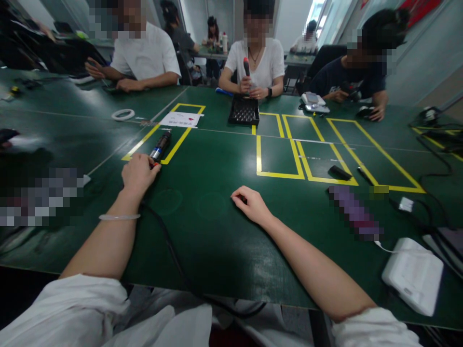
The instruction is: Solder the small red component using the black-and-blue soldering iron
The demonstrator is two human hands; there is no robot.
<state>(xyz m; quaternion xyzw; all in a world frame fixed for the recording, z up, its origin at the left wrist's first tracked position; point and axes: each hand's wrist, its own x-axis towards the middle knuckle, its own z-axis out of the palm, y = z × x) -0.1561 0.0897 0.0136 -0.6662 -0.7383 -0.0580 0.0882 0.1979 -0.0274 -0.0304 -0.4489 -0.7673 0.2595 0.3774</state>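
Note:
My left hand (139, 176) is closed around the near end of a dark, cylindrical electric screwdriver (159, 147) with a silver and blue band. The tool lies slanted within a yellow-taped area, its far end pointing away from me. A black cord (164, 231) runs from beneath my left wrist towards the table's front edge. On the bare green table (202, 231), my right hand (251, 205) rests with its fingers curled together. Nothing shows in its grip.
Yellow tape outlines (280, 174) mark the table. Beyond are a paper label (181, 119), a tape ring (123, 114) and a black tray (244, 112). To the right lie a black object (340, 172) and a white power bank (413, 275). Several people sit opposite; one holds a red-handled screwdriver (246, 66).

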